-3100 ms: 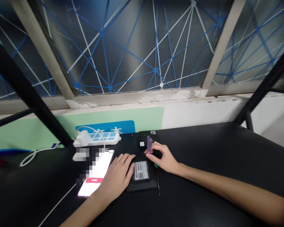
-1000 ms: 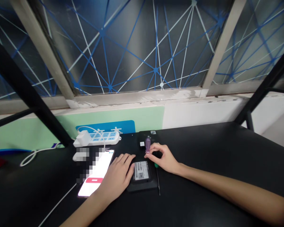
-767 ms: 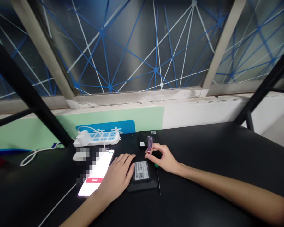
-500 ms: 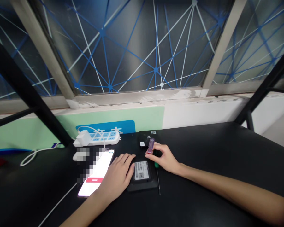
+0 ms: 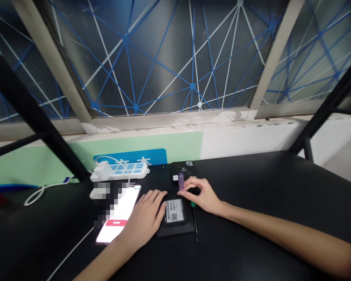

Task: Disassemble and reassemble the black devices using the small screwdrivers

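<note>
A small black box (image 5: 176,219) with a white label lies on the black table (image 5: 251,203). My left hand (image 5: 144,218) rests flat on the box's left edge, fingers stretched out. My right hand (image 5: 201,194) pinches a purple-handled screwdriver (image 5: 181,181) that stands upright over the box's far end. A second screwdriver with a green handle (image 5: 194,218) lies on the table under my right hand, along the box's right side. Another black device (image 5: 185,170) sits just behind the box.
A lit phone (image 5: 119,214) with a white cable lies left of my left hand. A white power strip (image 5: 121,171) with a plugged charger sits at the table's back edge. Black frame posts (image 5: 32,113) rise on both sides before a window.
The purple screwdriver's handle has wobbled slightly from side to side between my right fingers, staying at the same spot. My left hand and the box have not moved.
</note>
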The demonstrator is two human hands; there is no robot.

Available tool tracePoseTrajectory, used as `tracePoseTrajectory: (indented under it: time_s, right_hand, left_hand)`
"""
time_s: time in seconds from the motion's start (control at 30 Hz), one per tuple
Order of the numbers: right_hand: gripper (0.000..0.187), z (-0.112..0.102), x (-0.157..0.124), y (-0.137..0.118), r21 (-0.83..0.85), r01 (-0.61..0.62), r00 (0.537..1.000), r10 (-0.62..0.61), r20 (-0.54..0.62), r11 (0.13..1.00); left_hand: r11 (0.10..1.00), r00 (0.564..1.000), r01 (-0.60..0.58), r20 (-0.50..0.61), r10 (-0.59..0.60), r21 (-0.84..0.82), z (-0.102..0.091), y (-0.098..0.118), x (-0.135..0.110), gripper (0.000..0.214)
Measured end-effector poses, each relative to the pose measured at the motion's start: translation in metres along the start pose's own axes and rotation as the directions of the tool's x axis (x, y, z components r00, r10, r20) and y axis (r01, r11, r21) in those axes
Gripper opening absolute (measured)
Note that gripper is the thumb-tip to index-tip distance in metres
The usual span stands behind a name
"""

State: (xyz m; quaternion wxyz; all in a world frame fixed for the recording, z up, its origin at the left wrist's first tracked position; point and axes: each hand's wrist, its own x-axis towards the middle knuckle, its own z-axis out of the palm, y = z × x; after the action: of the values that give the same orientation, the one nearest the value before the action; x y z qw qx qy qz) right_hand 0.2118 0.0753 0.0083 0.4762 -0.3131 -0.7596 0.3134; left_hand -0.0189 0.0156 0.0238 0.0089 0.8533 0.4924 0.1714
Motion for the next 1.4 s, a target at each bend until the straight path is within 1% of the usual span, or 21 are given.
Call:
tracePoseTrajectory:
  time_s: [0.13,0.3,0.47,0.63,0.8,0.97,1.2,1.4]
  right_hand:
    - [0.013,0.0000,0.0001,-0.0011,0.006,0.013,1.000,-0.013,0.007,1.000]
    - [0.013,0.0000,-0.0004,0.0002,0.026,0.021,1.000,-0.021,0.009,0.999]
    - [0.014,0.0002,-0.0006,-0.0013,0.039,0.008,1.000,-0.008,0.002,0.999]
    - [0.015,-0.0004,-0.0005,-0.0044,0.067,-0.013,1.000,0.012,0.013,0.998]
    - [0.016,-0.0020,-0.0010,-0.0063,0.066,-0.041,0.999,0.041,0.000,0.997]
    - [0.018,-0.0030,-0.0007,-0.0079,0.054,-0.041,0.999,0.041,0.001,0.998]
    - [0.014,-0.0015,-0.0002,-0.0054,0.109,-0.046,0.998,0.052,-0.046,0.993]
    - [0.016,-0.0009,0.0001,-0.0007,0.076,-0.053,0.995,0.059,-0.083,0.996]
  left_hand:
    - [1.000,1.000,-0.009,-0.018,0.009,-0.005,0.0004,0.0001,0.0006,0.033]
    - [1.000,1.000,-0.005,-0.013,0.005,-0.002,0.0001,0.0003,0.0014,0.033]
    - [1.000,0.999,-0.016,-0.028,0.016,0.000,0.0007,0.0000,0.0008,0.033]
    - [1.000,1.000,-0.007,-0.014,0.007,0.004,0.0005,0.0001,0.0012,0.033]
    - [1.000,0.999,-0.018,-0.027,0.018,-0.008,-0.0002,0.0004,0.0008,0.032]
    - [1.000,0.999,-0.015,-0.034,0.015,-0.002,0.0000,0.0003,0.0003,0.032]
    - [1.000,1.000,0.004,-0.017,-0.004,-0.002,0.0012,0.0003,-0.0003,0.032]
    - [1.000,1.000,0.007,-0.004,-0.007,-0.020,-0.0006,0.0010,0.0006,0.033]
